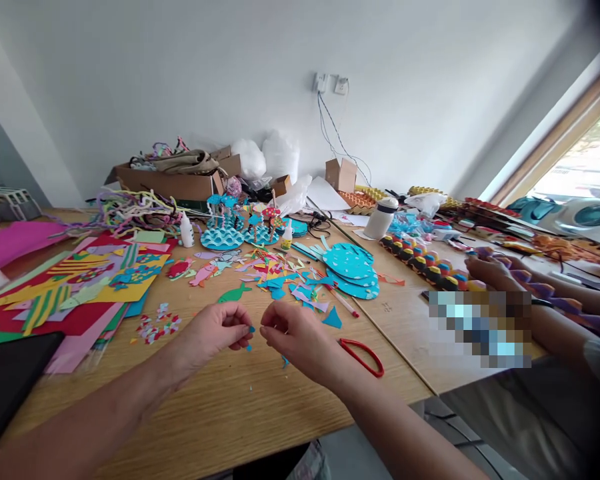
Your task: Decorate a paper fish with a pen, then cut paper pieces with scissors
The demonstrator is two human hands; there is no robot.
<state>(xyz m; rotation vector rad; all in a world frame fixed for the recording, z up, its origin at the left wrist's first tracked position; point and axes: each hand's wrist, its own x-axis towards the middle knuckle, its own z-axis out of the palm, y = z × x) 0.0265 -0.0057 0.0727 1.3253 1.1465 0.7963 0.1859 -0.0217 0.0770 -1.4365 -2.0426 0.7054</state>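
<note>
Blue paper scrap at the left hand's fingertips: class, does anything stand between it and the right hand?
Nothing visible does. The blue paper scrap is at the fingertips of the left hand, and only a narrow open gap, with wooden tabletop behind, separates it from the right hand.

Wall sockets [321,82], two, white; dark cables [325,117] hanging below. Cardboard box [170,184], long, against the wall; tan cloth [187,162] heaped on top. White plastic bag [281,153], bulging, to its right. Small carton [341,175], brown, flaps open, at rear of bench [180,420]. Fuzzy strips [130,210], mixed colours, tangled, in front of the long box. Flask [380,220], white, dark band, leaning in view. Painted cup strip [425,260], multicoloured, right of centre. Black flat device [17,380], near left. Window [575,173], wood-framed, far right.
</note>
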